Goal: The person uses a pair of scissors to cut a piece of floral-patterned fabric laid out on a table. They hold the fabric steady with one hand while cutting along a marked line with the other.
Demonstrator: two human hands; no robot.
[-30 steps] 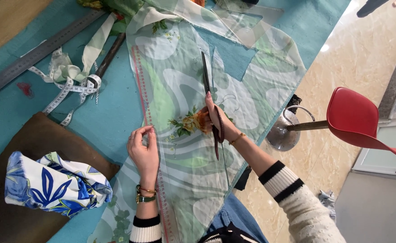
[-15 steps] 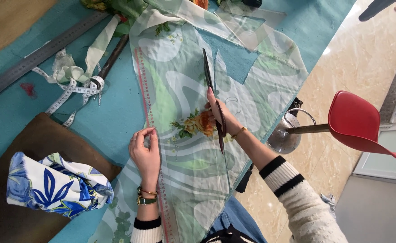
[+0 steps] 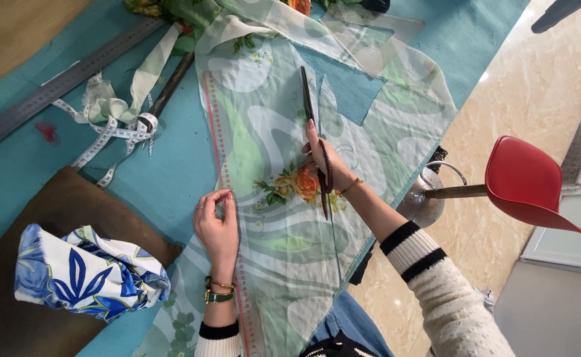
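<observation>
With the right hand (image 3: 327,165) gripping scissors (image 3: 315,135) mid-frame in the sheer green floral fabric (image 3: 271,198) on the table (image 3: 171,178), and the left hand (image 3: 216,221) merely pressing it flat at its edge, the slippery cloth could shift and skew the cut

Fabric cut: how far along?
Done: a slit runs through the green floral fabric from the near edge to the right hand. In hand: scissors mid-cut; left hand steadies the fabric beside the clear ruler. Left: the uncut stretch beyond the blade tips.

Glossy beige tiled floor (image 3: 502,86), red chair (image 3: 528,185), teal-covered table (image 3: 165,178)
</observation>
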